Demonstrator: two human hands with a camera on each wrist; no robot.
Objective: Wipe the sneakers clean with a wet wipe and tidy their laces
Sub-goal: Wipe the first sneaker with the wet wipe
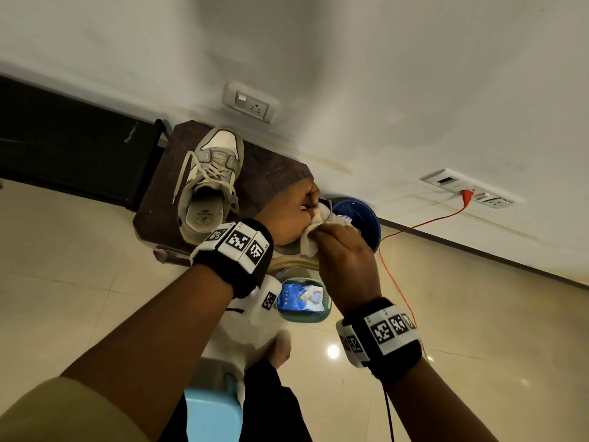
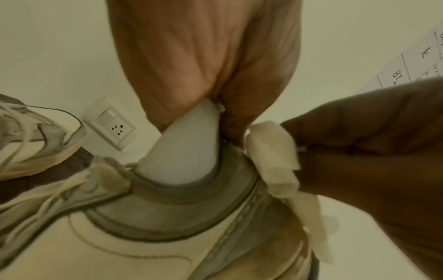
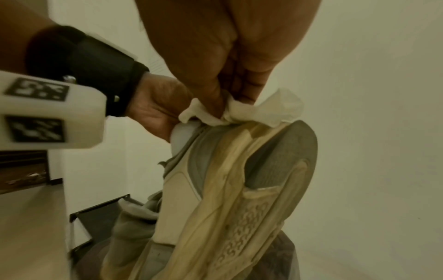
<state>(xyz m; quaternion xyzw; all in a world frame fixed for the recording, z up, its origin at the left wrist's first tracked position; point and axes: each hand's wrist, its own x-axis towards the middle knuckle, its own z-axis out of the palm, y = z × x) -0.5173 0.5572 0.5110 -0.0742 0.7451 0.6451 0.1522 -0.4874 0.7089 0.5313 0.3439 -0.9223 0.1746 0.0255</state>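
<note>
Soft, limp wet wipe (image 2: 273,155), bunched in the right hand's (image 1: 345,266) pinch, rubs the sneaker (image 2: 148,217) heel, which the left hand (image 1: 288,215) grips by its stiff, padded collar.

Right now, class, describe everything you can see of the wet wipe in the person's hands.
The wet wipe is a white, thin, crumpled sheet, bunched into folds with one loose end hanging. The right hand pinches it and presses it against the heel of the held sneaker, beside the collar. The left hand grips that sneaker at its opening, next to the wipe.
</note>
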